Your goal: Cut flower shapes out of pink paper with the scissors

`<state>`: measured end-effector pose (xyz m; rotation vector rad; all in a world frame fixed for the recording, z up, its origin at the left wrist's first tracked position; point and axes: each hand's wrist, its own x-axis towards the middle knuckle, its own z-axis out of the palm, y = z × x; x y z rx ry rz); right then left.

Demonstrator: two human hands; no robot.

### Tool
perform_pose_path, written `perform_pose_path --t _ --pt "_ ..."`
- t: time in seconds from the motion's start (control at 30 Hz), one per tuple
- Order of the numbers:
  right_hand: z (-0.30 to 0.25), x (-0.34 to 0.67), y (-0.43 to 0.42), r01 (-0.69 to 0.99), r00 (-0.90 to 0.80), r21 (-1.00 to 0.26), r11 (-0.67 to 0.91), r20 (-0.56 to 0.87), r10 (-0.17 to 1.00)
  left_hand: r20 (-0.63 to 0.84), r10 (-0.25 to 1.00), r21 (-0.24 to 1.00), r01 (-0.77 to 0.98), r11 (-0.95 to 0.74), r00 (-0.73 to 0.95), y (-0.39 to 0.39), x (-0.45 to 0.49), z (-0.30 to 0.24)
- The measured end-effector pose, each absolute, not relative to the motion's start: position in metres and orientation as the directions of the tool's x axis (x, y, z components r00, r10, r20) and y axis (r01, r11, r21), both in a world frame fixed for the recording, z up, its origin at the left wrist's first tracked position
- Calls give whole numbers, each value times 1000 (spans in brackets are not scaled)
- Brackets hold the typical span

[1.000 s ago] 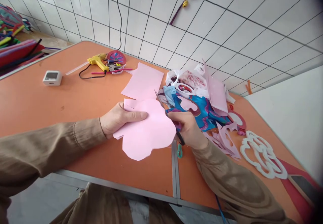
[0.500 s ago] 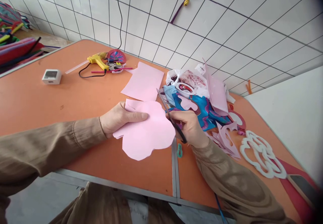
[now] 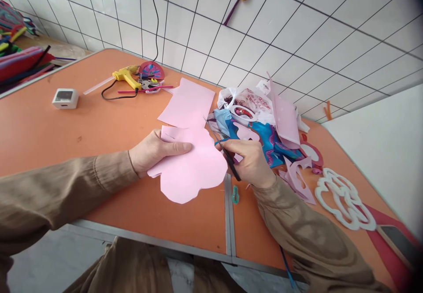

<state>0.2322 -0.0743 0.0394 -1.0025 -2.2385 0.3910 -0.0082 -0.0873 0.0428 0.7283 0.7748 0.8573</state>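
My left hand pinches the left edge of a pink paper shape with rounded, scalloped edges, thumb on top, holding it just above the orange table. My right hand grips a pair of dark-handled scissors. Their blades point up and left along the paper's upper right edge. A second uncut pink sheet lies flat behind the held shape.
A heap of blue, pink and white scraps and a plastic bag lies right of my hands. A white cut-out outline sits far right. A yellow glue gun and small white box are at the back left. Tiled wall behind.
The scissor blades have moved along the paper's upper right edge and now lie flatter. Both hands and the paper have drifted slightly up in view.
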Motion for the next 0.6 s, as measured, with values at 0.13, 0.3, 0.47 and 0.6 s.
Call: perform_pose_path --t 0.13,0.3,0.47,0.6 --pt "37 232 -77 450 -542 -661 601 332 772 -254 822 781 -393 485 510 -88 -8 44" --pt "39 231 -80 385 -585 -772 506 220 781 -267 814 779 -381 498 516 -88 -9 43" --pt "41 227 -83 418 -558 -758 501 221 800 -304 824 785 -365 501 478 -87 -9 40" --pt "40 227 -81 462 -540 -631 623 357 762 -325 824 779 -362 512 464 -88 -8 41"
